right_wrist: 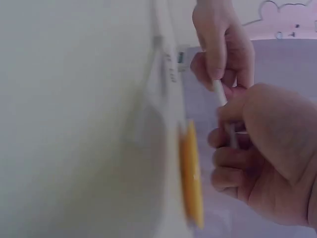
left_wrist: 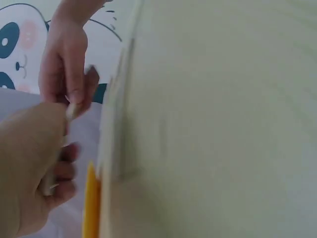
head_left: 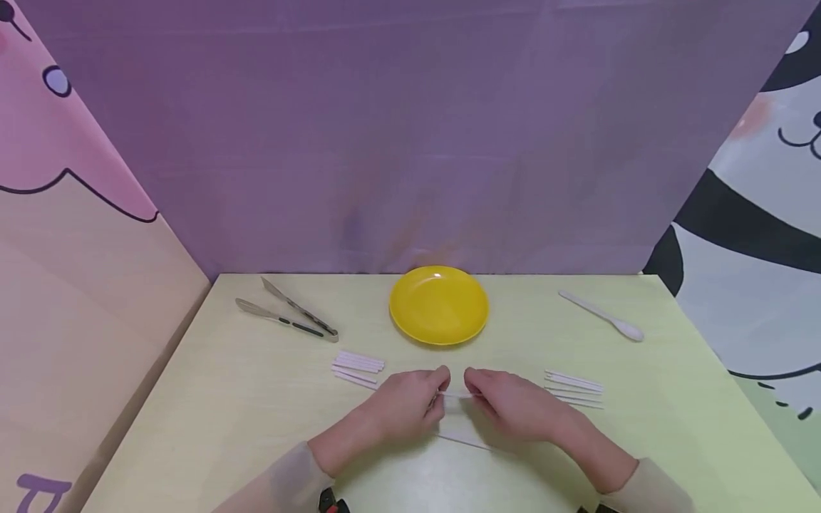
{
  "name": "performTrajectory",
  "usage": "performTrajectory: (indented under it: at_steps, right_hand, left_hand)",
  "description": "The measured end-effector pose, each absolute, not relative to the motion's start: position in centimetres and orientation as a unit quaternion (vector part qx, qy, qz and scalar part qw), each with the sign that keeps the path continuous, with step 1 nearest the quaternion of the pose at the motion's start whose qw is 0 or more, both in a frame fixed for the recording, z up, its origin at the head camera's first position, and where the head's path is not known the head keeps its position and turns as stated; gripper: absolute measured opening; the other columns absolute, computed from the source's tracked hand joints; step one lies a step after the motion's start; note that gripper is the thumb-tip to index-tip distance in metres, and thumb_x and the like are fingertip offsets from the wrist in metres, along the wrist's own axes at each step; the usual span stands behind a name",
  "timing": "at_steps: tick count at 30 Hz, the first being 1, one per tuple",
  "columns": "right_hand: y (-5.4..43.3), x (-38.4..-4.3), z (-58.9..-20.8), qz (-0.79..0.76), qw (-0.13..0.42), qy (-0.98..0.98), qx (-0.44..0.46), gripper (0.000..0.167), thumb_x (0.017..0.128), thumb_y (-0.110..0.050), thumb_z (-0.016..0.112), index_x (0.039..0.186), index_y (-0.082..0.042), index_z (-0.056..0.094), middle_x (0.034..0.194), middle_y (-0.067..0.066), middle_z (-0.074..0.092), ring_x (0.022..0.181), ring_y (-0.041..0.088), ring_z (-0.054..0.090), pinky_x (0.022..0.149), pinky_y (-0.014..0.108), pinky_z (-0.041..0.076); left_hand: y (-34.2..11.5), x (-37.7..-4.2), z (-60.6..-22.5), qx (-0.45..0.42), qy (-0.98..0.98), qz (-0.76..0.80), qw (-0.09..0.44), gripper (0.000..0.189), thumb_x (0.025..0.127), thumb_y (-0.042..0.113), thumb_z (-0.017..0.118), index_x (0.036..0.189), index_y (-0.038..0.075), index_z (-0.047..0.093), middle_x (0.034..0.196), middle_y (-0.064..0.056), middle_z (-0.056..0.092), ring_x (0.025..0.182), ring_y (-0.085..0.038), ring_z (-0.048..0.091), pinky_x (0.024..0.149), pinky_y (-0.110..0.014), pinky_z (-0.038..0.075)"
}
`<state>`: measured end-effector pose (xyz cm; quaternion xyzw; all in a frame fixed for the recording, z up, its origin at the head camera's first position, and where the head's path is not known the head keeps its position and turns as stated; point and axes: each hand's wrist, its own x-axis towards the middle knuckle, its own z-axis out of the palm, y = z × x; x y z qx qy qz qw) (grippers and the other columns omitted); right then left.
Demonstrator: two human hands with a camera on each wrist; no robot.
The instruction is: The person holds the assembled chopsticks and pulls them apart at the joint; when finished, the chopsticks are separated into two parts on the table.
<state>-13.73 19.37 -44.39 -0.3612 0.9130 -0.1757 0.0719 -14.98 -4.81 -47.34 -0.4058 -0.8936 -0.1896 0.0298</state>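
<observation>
Between my two hands a thin white stick [head_left: 457,395] spans the gap, above the near middle of the table. My left hand [head_left: 410,400] pinches one end between thumb and fingers. The other end is in the curled fingers of my right hand [head_left: 513,402]; in the right wrist view the white stick [right_wrist: 220,94] shows between both hands. Its ends are hidden inside the fingers. Another thin stick [head_left: 463,442] lies on the table below the hands.
Several white sticks [head_left: 359,362] lie left of the hands, and more sticks [head_left: 575,388] to the right. Behind the hands is a yellow plate [head_left: 439,305]. Metal tongs [head_left: 301,328] rest at the back left, a white spoon [head_left: 603,315] at the back right.
</observation>
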Motion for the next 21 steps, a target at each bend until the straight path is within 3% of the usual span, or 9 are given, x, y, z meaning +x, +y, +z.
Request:
performTrajectory:
  at_steps: [3, 8, 15, 21]
  right_hand:
    - [19.2, -14.5, -42.9, -0.175, 0.051, 0.917, -0.356, 0.02, 0.106, -0.012, 0.06, 0.092, -0.018, 0.049, 0.069, -0.012, 0.029, 0.061, 0.001, 0.031, 0.059, 0.02, 0.032]
    - [18.6, -15.7, -40.3, -0.151, 0.008, 0.912, -0.381, 0.026, 0.108, -0.019, 0.061, 0.084, -0.02, 0.051, 0.066, -0.015, 0.027, 0.058, -0.001, 0.027, 0.058, 0.019, 0.029]
    - [18.8, -15.8, -38.1, -0.194, 0.039, 0.888, -0.415, 0.033, 0.109, -0.015, 0.06, 0.079, -0.02, 0.046, 0.067, -0.017, 0.022, 0.059, -0.005, 0.018, 0.058, 0.016, 0.021]
    - [19.3, -14.8, -37.7, -0.2, 0.054, 0.89, -0.406, 0.033, 0.109, -0.017, 0.06, 0.079, -0.022, 0.046, 0.067, -0.018, 0.021, 0.059, -0.005, 0.017, 0.058, 0.015, 0.02]
  left_hand:
    - [-4.7, -15.7, -46.1, -0.403, -0.894, -0.173, 0.092, 0.003, 0.1, 0.019, 0.06, 0.098, 0.016, 0.06, 0.067, 0.009, 0.051, 0.057, -0.005, 0.045, 0.053, -0.018, 0.033]
    - [-5.0, -16.7, -43.9, -0.414, -0.883, -0.134, 0.175, 0.021, 0.101, 0.024, 0.061, 0.081, 0.018, 0.057, 0.059, 0.008, 0.042, 0.051, -0.007, 0.039, 0.048, -0.019, 0.024]
    - [-5.7, -17.1, -42.4, -0.449, -0.862, -0.135, 0.195, 0.034, 0.105, 0.033, 0.065, 0.075, 0.02, 0.054, 0.061, 0.009, 0.038, 0.053, -0.005, 0.037, 0.051, -0.017, 0.023]
    - [-5.5, -16.0, -41.9, -0.451, -0.861, -0.114, 0.204, 0.033, 0.105, 0.036, 0.066, 0.078, 0.02, 0.056, 0.062, 0.009, 0.04, 0.052, -0.006, 0.038, 0.048, -0.019, 0.024]
